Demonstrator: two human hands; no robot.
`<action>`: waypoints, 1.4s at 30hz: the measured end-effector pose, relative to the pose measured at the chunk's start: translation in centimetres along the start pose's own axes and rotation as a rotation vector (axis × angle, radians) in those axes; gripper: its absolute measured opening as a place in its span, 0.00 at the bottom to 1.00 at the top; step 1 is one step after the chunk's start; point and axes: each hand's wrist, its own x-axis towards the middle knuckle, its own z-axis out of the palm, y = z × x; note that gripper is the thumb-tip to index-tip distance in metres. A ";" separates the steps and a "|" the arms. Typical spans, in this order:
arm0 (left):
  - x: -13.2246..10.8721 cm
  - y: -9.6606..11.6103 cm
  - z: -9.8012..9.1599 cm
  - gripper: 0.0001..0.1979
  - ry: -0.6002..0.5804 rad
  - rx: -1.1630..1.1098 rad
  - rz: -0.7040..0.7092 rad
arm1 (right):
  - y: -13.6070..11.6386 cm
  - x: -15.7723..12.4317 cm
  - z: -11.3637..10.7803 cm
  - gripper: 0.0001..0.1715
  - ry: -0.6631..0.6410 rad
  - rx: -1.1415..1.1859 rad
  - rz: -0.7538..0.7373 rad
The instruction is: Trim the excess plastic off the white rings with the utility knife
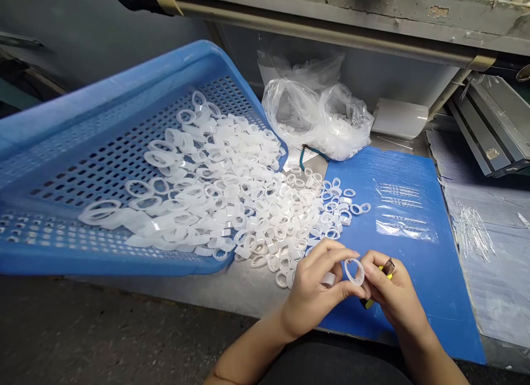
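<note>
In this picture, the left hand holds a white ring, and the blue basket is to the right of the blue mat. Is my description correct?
Not quite: the head view shows the blue basket to the left of the blue mat. The left hand does hold a white ring.

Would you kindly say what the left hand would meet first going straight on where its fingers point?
Past the translucent ring it pinches, the left hand would probably meet the right hand first, though depth between them is hard to judge.
</note>
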 end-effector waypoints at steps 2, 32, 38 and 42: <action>0.0 0.0 0.0 0.14 0.007 0.007 0.000 | 0.2 0.1 -0.2 0.24 0.002 -0.017 -0.007; -0.2 -1.7 0.1 0.15 -0.113 -0.713 -0.828 | -1.3 7.8 -5.9 0.06 -0.014 -1.376 -0.077; -0.7 -2.0 0.2 0.17 -0.081 -0.668 -0.779 | -1.9 4.6 -3.8 0.16 -0.081 -0.887 -0.061; -0.9 -1.9 0.2 0.15 -0.046 -0.502 -0.695 | -1.7 2.9 -2.4 0.21 -0.147 -0.041 0.125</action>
